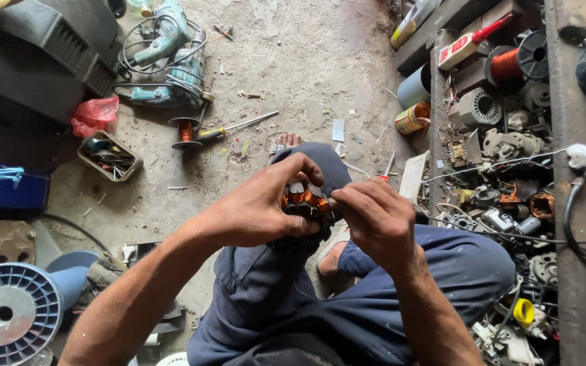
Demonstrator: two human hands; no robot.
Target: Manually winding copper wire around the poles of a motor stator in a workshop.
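Person sits on the concrete floor, knees up, working over the lap. That keeps the stator close to the eyes and braced between both hands.

Left hand is wrapped around the stator from the left, fingers curled over the top, gripping it so the copper coils face up and toward the camera. Looks like a holding grip, not a working one.

Right hand is closed in a pinch at the stator's right edge, fingertips touching the windings. Whether it pinches a wire end or a small tool, can't tell; too small and hidden by the fingers.

Stator sits just above the knees, between the two hands, off the floor.

Layout around it reads as reach-based:
- Parts tray just beside the right leg, full of motor bits and wire.
- Copper spool at the tray's far end.
- Screwdriver and a small spool on the floor ahead.
- Drills farther off, cords coiled.
- Blue reel by the left elbow.
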